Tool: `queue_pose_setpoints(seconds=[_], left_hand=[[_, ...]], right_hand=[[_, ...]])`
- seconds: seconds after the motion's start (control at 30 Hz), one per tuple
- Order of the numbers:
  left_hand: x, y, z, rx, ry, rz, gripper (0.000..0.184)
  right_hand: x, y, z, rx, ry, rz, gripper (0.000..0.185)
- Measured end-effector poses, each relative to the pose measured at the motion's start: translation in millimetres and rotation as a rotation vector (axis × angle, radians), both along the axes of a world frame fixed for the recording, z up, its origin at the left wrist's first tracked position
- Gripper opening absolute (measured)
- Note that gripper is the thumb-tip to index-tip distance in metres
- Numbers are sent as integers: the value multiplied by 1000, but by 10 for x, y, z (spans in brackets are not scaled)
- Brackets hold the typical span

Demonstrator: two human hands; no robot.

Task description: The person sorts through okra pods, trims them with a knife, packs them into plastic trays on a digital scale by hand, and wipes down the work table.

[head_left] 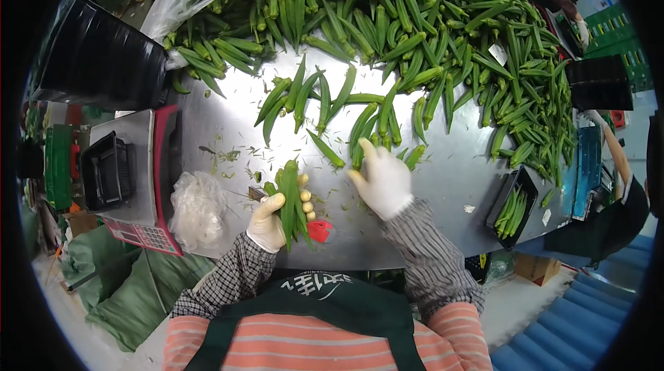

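Note:
In my gloved left hand [270, 223] is a small bunch of okra pods [290, 198], gripped between thumb and fingers. Beside that hand, a small brown and grey piece [256, 193] shows, too little of it to name. A bright red scrap [319, 230] lies just right of the bunch. My gloved right hand [386, 178] reaches over the metal table, thumb and index finger apart. Close to its fingertips lies an okra pod [357, 155]; whether they touch is unclear. More loose okra pods [304, 97] lie scattered ahead of both hands.
A big okra heap [387, 4] covers the table's far side and right. A scale [142, 163] with a black tray [107, 170] stands left, near a crumpled plastic bag [199, 208]. At right sits a tray [524, 217] holding okra. Co-workers' arms [615, 149] show at the right.

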State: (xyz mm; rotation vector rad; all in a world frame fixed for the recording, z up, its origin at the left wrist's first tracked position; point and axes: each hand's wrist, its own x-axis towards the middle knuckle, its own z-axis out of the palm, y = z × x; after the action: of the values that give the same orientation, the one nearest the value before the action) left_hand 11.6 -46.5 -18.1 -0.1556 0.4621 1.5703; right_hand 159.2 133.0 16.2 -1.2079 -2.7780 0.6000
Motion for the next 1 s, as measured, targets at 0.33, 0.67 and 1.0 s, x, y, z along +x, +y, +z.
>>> queue_pose_setpoints(seconds=[0.33,0.67,1.0], left_hand=[[-46,-149,4,-3,-58,10,59],[13,8,41,23,-34,-39,57],[-61,-209,-24,88,-49,-61,56]], right_hand=[[1637,193,836,-703,323,-469,17],[297,33,-38,82,15,-96,34],[1266,30,512,-495,-23,-195,26]])
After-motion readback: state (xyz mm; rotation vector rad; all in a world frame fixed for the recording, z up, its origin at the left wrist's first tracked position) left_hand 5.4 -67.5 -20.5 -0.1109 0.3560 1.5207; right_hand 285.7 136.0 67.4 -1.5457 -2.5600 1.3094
